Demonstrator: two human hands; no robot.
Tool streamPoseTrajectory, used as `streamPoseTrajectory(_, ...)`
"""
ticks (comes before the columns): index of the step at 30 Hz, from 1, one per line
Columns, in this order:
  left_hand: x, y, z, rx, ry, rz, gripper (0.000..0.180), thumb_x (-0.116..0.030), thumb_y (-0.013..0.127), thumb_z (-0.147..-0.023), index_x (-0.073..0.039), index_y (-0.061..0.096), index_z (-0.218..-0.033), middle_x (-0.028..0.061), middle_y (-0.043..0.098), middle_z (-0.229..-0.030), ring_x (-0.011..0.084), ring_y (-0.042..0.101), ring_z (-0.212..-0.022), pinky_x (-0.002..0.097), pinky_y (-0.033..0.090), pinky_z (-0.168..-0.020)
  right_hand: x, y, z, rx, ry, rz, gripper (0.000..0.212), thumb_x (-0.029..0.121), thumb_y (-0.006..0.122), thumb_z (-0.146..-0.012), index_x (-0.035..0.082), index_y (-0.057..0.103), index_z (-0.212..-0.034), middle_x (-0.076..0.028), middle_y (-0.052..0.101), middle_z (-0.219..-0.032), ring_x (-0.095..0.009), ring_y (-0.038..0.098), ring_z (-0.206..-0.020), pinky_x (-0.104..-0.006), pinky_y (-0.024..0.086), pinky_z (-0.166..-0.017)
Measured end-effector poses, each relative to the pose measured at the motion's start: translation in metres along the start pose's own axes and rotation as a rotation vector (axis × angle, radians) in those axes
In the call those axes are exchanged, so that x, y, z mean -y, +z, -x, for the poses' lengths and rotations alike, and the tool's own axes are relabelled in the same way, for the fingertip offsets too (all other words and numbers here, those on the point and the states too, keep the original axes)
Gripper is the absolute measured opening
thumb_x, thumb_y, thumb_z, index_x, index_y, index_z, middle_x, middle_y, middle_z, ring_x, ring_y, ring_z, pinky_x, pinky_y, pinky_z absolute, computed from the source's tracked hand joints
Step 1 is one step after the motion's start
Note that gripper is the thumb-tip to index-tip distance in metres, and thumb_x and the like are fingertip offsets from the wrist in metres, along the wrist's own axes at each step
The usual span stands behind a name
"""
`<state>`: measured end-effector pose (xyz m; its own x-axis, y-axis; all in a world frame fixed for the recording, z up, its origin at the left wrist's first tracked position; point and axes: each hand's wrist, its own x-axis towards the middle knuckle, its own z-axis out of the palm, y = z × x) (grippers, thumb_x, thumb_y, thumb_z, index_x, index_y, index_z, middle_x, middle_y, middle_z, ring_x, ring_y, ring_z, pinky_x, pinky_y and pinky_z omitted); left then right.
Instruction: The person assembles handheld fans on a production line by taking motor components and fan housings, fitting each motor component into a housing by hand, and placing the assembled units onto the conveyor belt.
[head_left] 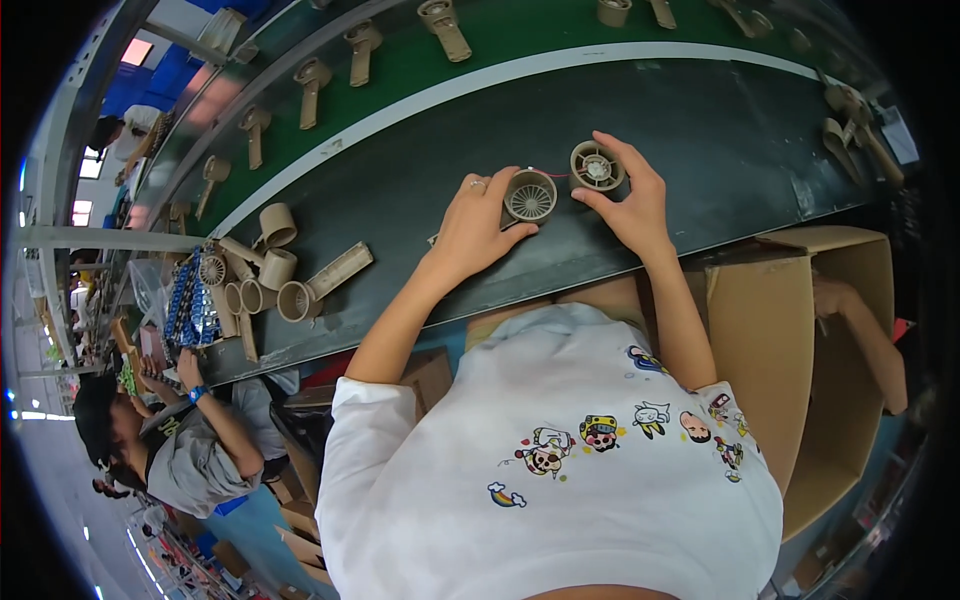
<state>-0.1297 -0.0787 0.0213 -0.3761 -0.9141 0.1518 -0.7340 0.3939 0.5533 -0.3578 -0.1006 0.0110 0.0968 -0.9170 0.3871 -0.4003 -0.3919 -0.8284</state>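
Note:
My left hand (480,220) is closed round a beige round fan housing (531,197) with a spoked grille facing up. To its right, my right hand (636,196) grips a short beige cylinder with a fan motor (597,168) inside, thumb and fingers on its rim. A thin red wire (557,176) runs between the two parts. Both are held close together above the dark worktable (420,165). What lies under my left palm is mostly hidden.
Beige fan shells and handles (265,275) lie at the left, beside a blue-and-silver pile of small parts (190,300). A green conveyor (400,75) carries fan bodies along the far side. A cardboard box (760,340) stands at right; another person's arm (870,340) reaches there. A co-worker (200,440) sits left.

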Motion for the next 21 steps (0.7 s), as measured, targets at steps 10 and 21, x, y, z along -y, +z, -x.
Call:
streamPoseTrajectory(10,-0.018,-0.02,0.015,-0.188,0.11,0.13,0.064,-0.026,0.078,-0.075,-0.005,0.051,-0.129,0.0163,0.062,-0.113,0.035,0.054,-0.111,0.0406,0.045,-0.092,0.044,-0.008,0.001,0.09,-0.281,-0.006,0.064,0.005,0.083,-0.059,0.009,0.062,-0.119,-0.012,0.063,-0.115,-0.031,0.061,-0.106,-0.0372,0.05,-0.09)
streamPoseTrajectory(21,-0.036,-0.015,0.039,-0.149,-0.172,1.26,0.028,-0.01,0.056,-0.094,0.011,0.062,-0.076,0.029,0.06,-0.12,0.0329,0.063,-0.105,0.0393,0.052,-0.089,0.064,0.003,0.005,0.126,-0.389,-0.106,0.059,0.005,0.085,-0.055,0.005,0.064,-0.11,-0.019,0.061,-0.108,-0.03,0.064,-0.098,-0.0353,0.052,-0.082)
